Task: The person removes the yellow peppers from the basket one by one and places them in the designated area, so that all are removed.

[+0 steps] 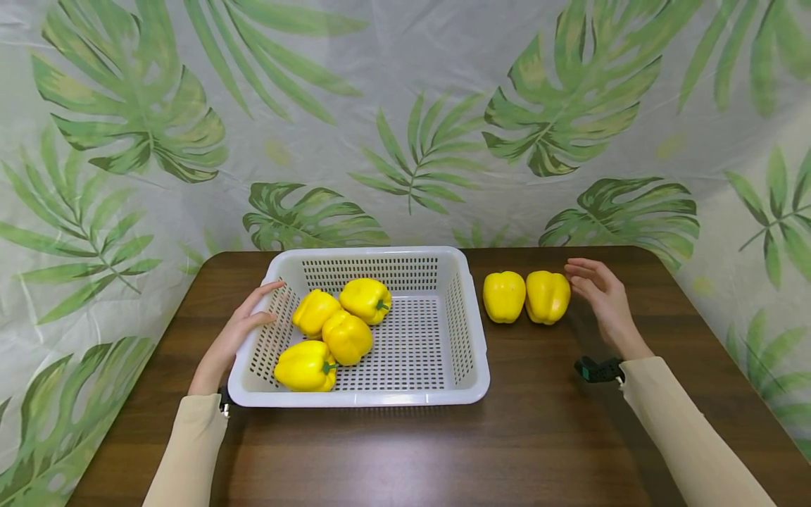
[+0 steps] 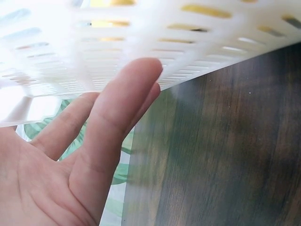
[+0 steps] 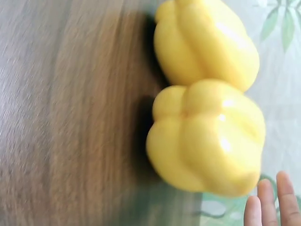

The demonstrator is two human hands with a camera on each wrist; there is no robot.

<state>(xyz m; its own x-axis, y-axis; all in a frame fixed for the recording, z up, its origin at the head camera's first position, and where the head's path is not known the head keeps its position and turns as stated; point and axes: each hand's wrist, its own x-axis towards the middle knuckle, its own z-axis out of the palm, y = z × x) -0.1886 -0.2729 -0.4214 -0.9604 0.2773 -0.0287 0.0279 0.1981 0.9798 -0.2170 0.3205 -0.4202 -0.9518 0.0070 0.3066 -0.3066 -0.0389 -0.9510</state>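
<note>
My left hand [image 1: 236, 334] is at the left side of a white perforated plastic basket [image 1: 472, 331], its fingers and thumb extended and overlapping the rim in the head view. In the left wrist view the straight thumb [image 2: 120, 101] lies close against the slotted wall. Several yellow bell peppers [image 1: 306, 366] lie in the left half of the basket. To the right of it, two more yellow bell peppers stand side by side on the table. My right hand [image 1: 605, 303] hovers beside the right-hand pepper [image 1: 548, 297], fingers loosely extended and holding nothing.
The brown wooden table [image 1: 393, 458] carries the basket at its back left. A leaf-patterned cloth [image 1: 431, 211] hangs behind and around the table. A dark band [image 1: 598, 370] sits at the right wrist.
</note>
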